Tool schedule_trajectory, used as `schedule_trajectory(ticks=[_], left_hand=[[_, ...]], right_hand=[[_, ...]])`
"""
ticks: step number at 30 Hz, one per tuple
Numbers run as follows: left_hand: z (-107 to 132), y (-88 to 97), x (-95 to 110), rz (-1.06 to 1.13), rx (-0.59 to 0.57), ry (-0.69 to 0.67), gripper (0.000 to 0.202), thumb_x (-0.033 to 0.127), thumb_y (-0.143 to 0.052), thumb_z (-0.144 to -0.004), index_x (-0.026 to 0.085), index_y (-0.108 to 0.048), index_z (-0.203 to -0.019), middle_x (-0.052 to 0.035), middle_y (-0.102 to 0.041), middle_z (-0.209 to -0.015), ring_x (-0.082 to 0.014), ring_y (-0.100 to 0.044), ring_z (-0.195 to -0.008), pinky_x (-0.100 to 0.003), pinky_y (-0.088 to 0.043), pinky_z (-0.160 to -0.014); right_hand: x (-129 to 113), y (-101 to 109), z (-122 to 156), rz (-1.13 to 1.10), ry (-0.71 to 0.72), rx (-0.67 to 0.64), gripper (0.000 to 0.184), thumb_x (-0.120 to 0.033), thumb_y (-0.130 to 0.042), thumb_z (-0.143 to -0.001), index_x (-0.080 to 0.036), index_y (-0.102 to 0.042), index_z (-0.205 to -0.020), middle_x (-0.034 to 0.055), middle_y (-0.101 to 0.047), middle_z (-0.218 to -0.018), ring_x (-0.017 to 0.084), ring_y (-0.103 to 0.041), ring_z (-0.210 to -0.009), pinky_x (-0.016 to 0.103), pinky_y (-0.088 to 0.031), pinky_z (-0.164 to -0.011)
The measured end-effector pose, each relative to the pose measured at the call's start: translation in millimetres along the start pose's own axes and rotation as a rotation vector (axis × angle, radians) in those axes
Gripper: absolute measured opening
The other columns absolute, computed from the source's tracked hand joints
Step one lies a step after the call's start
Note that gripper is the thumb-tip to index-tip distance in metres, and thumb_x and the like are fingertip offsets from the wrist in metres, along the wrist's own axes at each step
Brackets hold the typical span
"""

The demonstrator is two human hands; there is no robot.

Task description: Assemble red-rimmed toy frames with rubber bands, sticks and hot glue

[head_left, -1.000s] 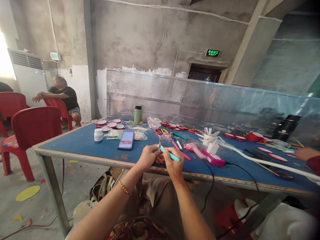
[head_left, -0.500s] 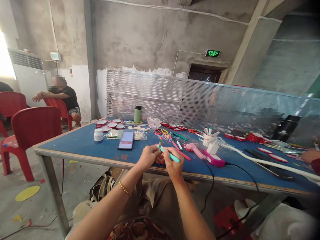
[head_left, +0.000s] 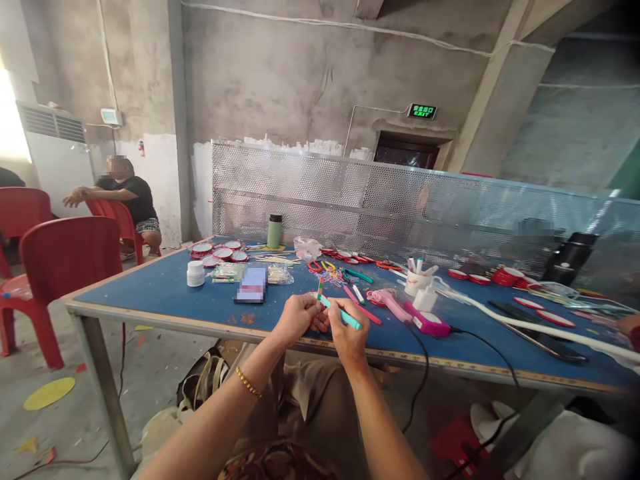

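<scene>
My left hand (head_left: 299, 319) pinches a thin striped stick (head_left: 321, 287), banded in green and an orange-red tone, just above the table's front edge. In my right hand (head_left: 350, 341) is a turquoise marker (head_left: 349, 319), its tip end close to the stick; whether it touches, I cannot tell. Beyond my hands lie a pink marker (head_left: 369, 316), a white pen (head_left: 358, 294) and pliers with orange-red handles (head_left: 315, 267). To their left a phone (head_left: 251, 285) rests against bagged sticks (head_left: 280, 274).
A white jar (head_left: 195, 274) and several red-rimmed discs (head_left: 223, 254) stand left, near a green bottle (head_left: 275, 231). To the right are a pen cup (head_left: 414, 283), a magenta box (head_left: 428, 323) with a cord and a long white tube (head_left: 530, 321). A perforated metal panel (head_left: 310, 200) borders the back.
The view has shifted slightly. Both hands keep their grips, and the marker stays close to the stick with hardly any movement.
</scene>
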State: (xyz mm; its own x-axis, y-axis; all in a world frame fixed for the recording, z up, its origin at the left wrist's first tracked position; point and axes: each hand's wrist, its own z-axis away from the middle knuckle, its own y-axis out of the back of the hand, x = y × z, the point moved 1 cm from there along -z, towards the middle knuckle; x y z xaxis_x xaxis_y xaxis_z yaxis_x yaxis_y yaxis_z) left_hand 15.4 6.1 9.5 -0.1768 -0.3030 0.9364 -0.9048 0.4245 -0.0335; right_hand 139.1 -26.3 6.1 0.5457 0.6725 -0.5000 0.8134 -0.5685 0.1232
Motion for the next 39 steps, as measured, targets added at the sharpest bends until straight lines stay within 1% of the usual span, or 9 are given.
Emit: schedule_trajectory(ticks=[7, 11, 15, 20, 24, 29, 32, 35, 39], left_hand=[[-1, -0.8, 0, -0.013, 0.003, -0.010, 0.028, 0.037, -0.057, -0.081, 0.012, -0.059, -0.067, -0.0049, -0.067, -0.057, -0.0133, -0.065, -0.047, -0.018, -0.047, -0.045], [-2, -1.5, -1, -0.008, 0.010, -0.015, 0.025, 0.034, -0.056, -0.080, 0.013, -0.058, -0.067, -0.0041, -0.067, -0.057, -0.0134, -0.065, -0.048, -0.018, -0.047, -0.046], [-3, -3.1, -2, 0.015, 0.021, 0.016, 0.021, 0.030, -0.053, -0.080, 0.014, -0.057, -0.068, -0.0038, -0.066, -0.056, -0.0132, -0.065, -0.046, -0.018, -0.046, -0.044], [-4, -5.6, -2, 0.020, 0.032, 0.019, 0.019, 0.026, -0.051, -0.081, 0.013, -0.056, -0.067, -0.0049, -0.066, -0.058, -0.0134, -0.066, -0.047, -0.016, -0.044, -0.041], [-5, -5.4, -2, 0.010, 0.054, 0.017, 0.016, 0.022, -0.048, -0.082, 0.012, -0.060, -0.075, -0.0054, -0.067, -0.062, -0.0130, -0.066, -0.047, -0.016, -0.044, -0.041], [-4, -4.3, -3, 0.028, 0.065, 0.011, 0.015, 0.018, -0.048, -0.082, 0.011, -0.061, -0.084, -0.0069, -0.069, -0.070, -0.0138, -0.068, -0.053, -0.017, -0.049, -0.045], [-3, -4.4, -1, 0.027, 0.062, 0.008, 0.012, 0.018, -0.048, -0.081, 0.012, -0.058, -0.082, -0.0074, -0.069, -0.072, -0.0147, -0.069, -0.056, -0.018, -0.049, -0.047], [-3, -3.9, 2, 0.061, 0.075, 0.051, 0.010, 0.019, -0.050, -0.080, 0.012, -0.056, -0.081, -0.0077, -0.069, -0.073, -0.0141, -0.069, -0.054, -0.018, -0.049, -0.046], [-1, -2.1, 5, 0.095, 0.053, 0.118, 0.013, 0.025, -0.055, -0.079, 0.012, -0.057, -0.082, -0.0084, -0.070, -0.073, -0.0139, -0.069, -0.053, -0.017, -0.046, -0.045]], right_hand=[[1, 2, -1, 0.001, -0.012, -0.007, 0.021, -0.030, -0.054, -0.091, -0.018, -0.066, -0.079, 0.0010, -0.066, -0.067, 0.014, -0.059, -0.053, 0.025, -0.050, -0.054], [0, 4, -2, 0.026, -0.013, -0.026, 0.020, -0.030, -0.055, -0.090, -0.018, -0.066, -0.078, 0.0001, -0.064, -0.063, 0.014, -0.059, -0.052, 0.025, -0.049, -0.054], [-4, 7, -2, -0.043, -0.081, -0.014, 0.019, -0.031, -0.056, -0.090, -0.018, -0.066, -0.081, -0.0016, -0.064, -0.060, 0.013, -0.058, -0.047, 0.024, -0.050, -0.052], [-5, 10, -2, -0.062, -0.129, 0.018, 0.021, -0.032, -0.058, -0.090, -0.018, -0.065, -0.077, -0.0011, -0.064, -0.060, 0.012, -0.057, -0.045, 0.023, -0.047, -0.046], [-6, 12, -1, -0.075, -0.136, 0.074, 0.020, -0.033, -0.059, -0.089, -0.017, -0.067, -0.080, 0.0004, -0.066, -0.065, 0.011, -0.057, -0.046, 0.023, -0.047, -0.047], [-11, 13, -1, -0.109, -0.176, 0.114, 0.019, -0.032, -0.061, -0.088, -0.017, -0.069, -0.081, 0.0002, -0.065, -0.063, 0.011, -0.056, -0.046, 0.022, -0.046, -0.047], [-10, 13, 0, -0.148, -0.206, 0.143, 0.018, -0.031, -0.061, -0.088, -0.017, -0.069, -0.081, 0.0000, -0.065, -0.064, 0.010, -0.055, -0.046, 0.023, -0.045, -0.047], [-6, 14, 1, -0.226, -0.231, 0.155, 0.017, -0.031, -0.062, -0.088, -0.016, -0.069, -0.083, 0.0003, -0.065, -0.065, 0.011, -0.056, -0.047, 0.023, -0.044, -0.046], [1, 20, -1, -0.361, -0.315, 0.081, 0.016, -0.030, -0.063, -0.088, -0.015, -0.069, -0.085, 0.0010, -0.065, -0.065, 0.012, -0.056, -0.046, 0.025, -0.042, -0.044]])
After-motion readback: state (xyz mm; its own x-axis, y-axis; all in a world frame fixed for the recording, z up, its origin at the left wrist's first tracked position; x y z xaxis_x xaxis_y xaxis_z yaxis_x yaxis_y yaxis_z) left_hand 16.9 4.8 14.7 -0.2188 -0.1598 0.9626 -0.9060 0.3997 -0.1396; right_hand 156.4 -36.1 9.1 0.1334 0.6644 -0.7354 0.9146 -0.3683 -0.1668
